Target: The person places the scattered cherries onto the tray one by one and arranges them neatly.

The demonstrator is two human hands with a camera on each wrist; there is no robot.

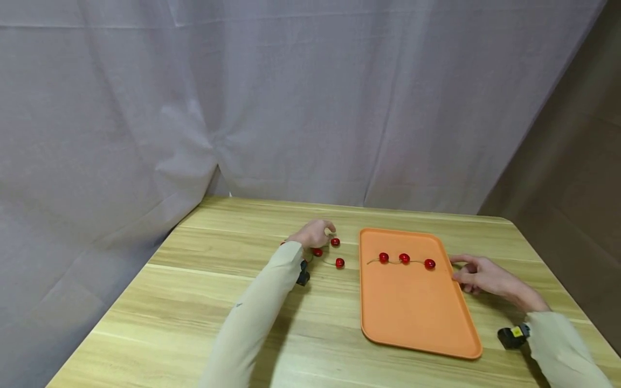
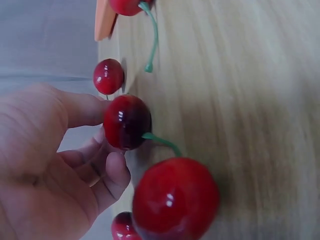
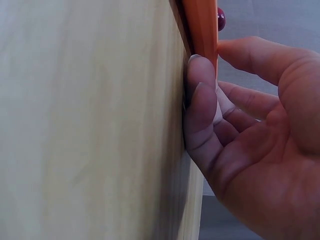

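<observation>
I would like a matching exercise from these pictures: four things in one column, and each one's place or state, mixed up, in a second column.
Things:
1. left hand
2. right hand
3. three cherries in a row
4. tray

Places or states:
A. lie on the tray
B. pinches a cherry on the table
C. orange, lies flat on the table
D. touches the tray's right edge

Pairs: 1-B, 2-D, 3-A, 4-C
</observation>
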